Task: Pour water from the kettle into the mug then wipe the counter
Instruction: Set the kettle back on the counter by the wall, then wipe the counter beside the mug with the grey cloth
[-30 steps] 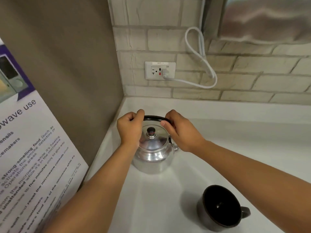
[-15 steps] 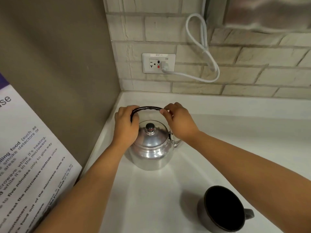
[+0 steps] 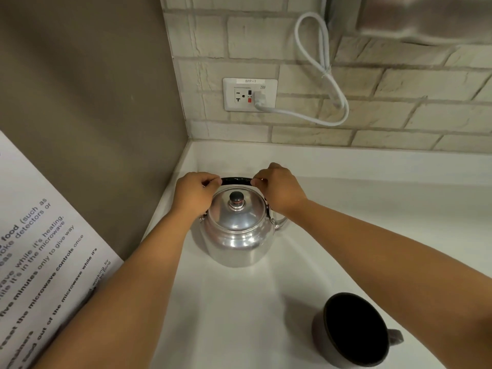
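Observation:
A shiny metal kettle [image 3: 235,235] with a black lid knob stands on the white counter [image 3: 239,315] near the left corner. Its black arched handle [image 3: 236,181] is raised over the lid. My left hand [image 3: 193,194] grips the handle's left end and my right hand [image 3: 279,190] grips its right end. The spout pokes out to the right under my right wrist. A dark mug [image 3: 355,332] stands upright at the lower right, its handle pointing right, and its inside looks dark.
A brown side wall [image 3: 93,102] closes the left, with a printed microwave notice [image 3: 40,262] on it. The brick back wall carries a socket [image 3: 249,94] with a white cable [image 3: 319,75] plugged in. A steel appliance [image 3: 426,17] hangs at top right.
The view has shifted a little, so the kettle sits slightly lower in the picture. Both hands have spread apart to the two ends of the handle.

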`<state>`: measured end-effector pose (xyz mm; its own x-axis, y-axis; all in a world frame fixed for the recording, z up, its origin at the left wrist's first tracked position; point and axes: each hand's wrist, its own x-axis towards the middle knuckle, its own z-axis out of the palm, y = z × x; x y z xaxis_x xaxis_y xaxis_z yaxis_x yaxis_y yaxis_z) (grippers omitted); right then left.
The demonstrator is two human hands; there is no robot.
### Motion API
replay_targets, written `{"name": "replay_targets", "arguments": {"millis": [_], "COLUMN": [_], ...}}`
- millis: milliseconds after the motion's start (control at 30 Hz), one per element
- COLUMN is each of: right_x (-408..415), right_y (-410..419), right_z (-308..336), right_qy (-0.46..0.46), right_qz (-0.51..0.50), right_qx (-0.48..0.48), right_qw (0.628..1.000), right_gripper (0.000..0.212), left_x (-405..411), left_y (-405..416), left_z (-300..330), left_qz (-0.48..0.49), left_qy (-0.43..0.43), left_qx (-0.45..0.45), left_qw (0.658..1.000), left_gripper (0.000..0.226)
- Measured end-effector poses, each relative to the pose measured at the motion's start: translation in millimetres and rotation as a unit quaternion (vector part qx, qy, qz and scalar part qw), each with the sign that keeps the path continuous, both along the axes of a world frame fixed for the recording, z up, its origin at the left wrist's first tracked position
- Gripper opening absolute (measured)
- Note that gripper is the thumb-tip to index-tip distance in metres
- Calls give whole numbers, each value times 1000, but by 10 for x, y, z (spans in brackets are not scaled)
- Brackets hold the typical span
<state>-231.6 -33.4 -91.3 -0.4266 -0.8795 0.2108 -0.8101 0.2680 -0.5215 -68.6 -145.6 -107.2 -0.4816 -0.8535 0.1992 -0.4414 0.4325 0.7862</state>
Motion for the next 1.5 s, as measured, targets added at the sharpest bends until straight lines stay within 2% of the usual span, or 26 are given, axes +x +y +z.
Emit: {"name": "replay_targets", "arguments": {"millis": [167,300,367,500,633,767,867,1033,1167,1333,1500], "right_x": [-33,18,53,139,201,260,400,724,803,445,-48], "right_y": [22,245,446,1067,2101,3228,3946,4694,4725,4068,3123], "right_z": [51,177,296,587,603,143,-301,-753,-888,-940,-939], "right_qy": [-62,-58,-63,-48,-35,-43,-43,15,41,69,120], "right_qz": [-11,-4,-10,7,-14,-127,-182,-146,-66,-13,11], "right_qx": [27,21,-3,-54,-108,-112,-55,63,149,240,262], "right_qw": [998,998,998,997,993,985,981,987,986,968,957], "right_gripper": [26,32,32,29,24,20,22,27,52,56,56], "left_x": [-6,5,15,108,398,699,881,1080,1088,1055,1069], "left_y": [1,135,317,893,1675,2404,2872,3352,3402,3414,3373], "left_z": [42,182,319,526,350,-182,-517,-884,-883,-865,-929], "left_qz": [2,40,45,-8,-64,-83,-100,-93,-97,-87,-72], "left_qy": [-18,-63,-33,31,47,-19,-91,-236,-284,-297,-284], "left_qx": [30,-50,-95,-157,-179,-127,-103,-108,-113,-125,-133], "left_qw": [999,996,994,987,981,988,986,961,947,943,947], "left_gripper": [17,32,36,30,21,27,41,63,64,64,65]}}
